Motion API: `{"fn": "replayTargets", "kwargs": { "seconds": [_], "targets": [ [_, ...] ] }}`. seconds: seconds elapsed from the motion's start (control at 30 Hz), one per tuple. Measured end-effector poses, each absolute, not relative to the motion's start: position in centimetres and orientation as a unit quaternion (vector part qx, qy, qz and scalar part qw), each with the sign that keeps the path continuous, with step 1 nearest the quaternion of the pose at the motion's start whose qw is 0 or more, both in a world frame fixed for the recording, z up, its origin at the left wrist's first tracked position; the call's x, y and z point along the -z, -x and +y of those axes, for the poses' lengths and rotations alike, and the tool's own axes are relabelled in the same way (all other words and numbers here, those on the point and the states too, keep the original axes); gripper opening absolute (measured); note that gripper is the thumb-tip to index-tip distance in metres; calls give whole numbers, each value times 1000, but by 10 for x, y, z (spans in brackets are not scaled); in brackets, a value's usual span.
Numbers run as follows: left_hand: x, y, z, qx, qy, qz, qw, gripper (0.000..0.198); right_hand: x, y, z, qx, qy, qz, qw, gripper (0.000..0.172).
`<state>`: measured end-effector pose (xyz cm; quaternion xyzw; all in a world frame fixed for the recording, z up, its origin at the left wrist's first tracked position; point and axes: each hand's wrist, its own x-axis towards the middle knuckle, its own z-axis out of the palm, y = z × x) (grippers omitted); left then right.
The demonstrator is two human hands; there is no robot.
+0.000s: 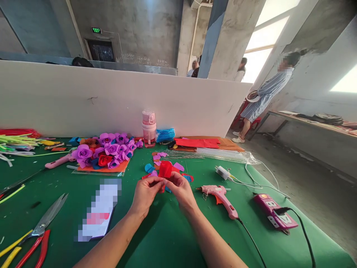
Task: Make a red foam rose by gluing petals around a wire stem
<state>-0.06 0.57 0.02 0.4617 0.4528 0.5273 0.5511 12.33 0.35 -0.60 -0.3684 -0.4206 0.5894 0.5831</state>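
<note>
My left hand (pixel 148 193) and my right hand (pixel 180 188) meet above the middle of the green table, thumbs and fingers pinched together. Between them is a red paper petal (pixel 165 169), upright and slightly curved; the fingers cover its lower part. Just behind and below the hands lie loose blue, purple and red petals, such as a blue petal (pixel 150 168) and a purple petal (pixel 179 166). A pink glue gun (pixel 219 195) rests on its side to the right of my right hand. A phone (pixel 102 208) with a blurred screen lies left of my left hand.
Purple paper roses (pixel 111 149) are heaped at the back left. Pliers (pixel 41 230) and scissors lie at the left. A pink bottle (pixel 149 128) stands before the white partition (pixel 119 96). A purple power strip (pixel 275 211) and cables occupy the right. A person stands beyond the table.
</note>
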Motion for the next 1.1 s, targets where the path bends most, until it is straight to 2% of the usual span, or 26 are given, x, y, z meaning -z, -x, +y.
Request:
{"fn": "replayTargets", "kwargs": {
  "seconds": [0.93, 1.1],
  "targets": [
    [5, -1, 5, -514, -486, 470, 529, 24, 9, -120, 4, -595, 382, -384, 594, 22],
    [-3, 2, 5, -477, -491, 442, 580, 34, 6, -125, 5, -587, 389, -389, 594, 21]
  ]
}}
